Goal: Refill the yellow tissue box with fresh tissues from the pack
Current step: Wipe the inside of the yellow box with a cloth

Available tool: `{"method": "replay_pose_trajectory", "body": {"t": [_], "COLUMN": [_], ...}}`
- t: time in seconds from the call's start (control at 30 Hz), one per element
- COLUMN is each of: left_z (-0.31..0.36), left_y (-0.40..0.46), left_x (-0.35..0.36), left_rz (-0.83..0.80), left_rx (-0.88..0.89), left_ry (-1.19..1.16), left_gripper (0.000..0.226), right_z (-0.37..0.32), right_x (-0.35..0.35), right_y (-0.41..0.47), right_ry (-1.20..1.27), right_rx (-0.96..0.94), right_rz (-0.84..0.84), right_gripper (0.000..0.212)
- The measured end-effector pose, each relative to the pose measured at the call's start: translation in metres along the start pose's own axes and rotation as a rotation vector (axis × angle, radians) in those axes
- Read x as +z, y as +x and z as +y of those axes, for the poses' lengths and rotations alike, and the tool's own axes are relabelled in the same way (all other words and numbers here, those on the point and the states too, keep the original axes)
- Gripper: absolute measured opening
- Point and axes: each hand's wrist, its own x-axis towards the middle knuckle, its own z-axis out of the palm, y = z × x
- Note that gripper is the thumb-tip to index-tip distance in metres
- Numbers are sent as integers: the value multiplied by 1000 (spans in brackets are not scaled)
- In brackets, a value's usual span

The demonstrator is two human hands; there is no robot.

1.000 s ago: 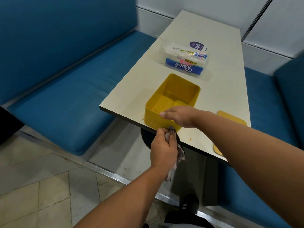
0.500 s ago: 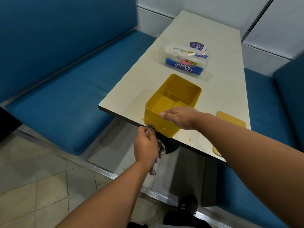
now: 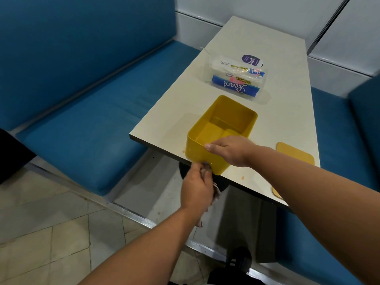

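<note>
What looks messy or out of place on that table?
The yellow box hangs over the table's near edge, held by the right hand. Small orange smears mark the tabletop beside it. The box's lid lies apart.

One yellow tissue box (image 3: 207,153) sits open on the one table (image 3: 257,48), with one yellow lid (image 3: 294,154) lying flat beside it. One tissue pack (image 3: 236,81) is further along the table. Two hands are at work, the left hand (image 3: 196,190) and the right hand (image 3: 230,150), with one crumpled cloth (image 3: 216,194). Two blue benches (image 3: 82,124) flank the table.
</note>
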Motion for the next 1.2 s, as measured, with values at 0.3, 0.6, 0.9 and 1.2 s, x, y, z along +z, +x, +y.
{"method": "replay_pose_trajectory", "body": {"t": [0.3,0.6,0.9,1.2], "left_z": [3,6,4,6], "left_y": [39,33,7,-1], "left_x": [-36,-34,-13,4], "left_rz": [233,179,1,71], "left_rx": [-114,-42,238,244], "left_ry": [108,41,119,107], "left_gripper": [13,10,10,15], "right_z": [-1,0,0,-1], "right_x": [3,4,3,3], "right_y": [-2,1,2,0], "right_ry": [-30,-47,-57,-33], "right_rx": [-14,-26,-26,-25], "right_rz": [31,46,52,62], "right_gripper": [62,63,60,60]}}
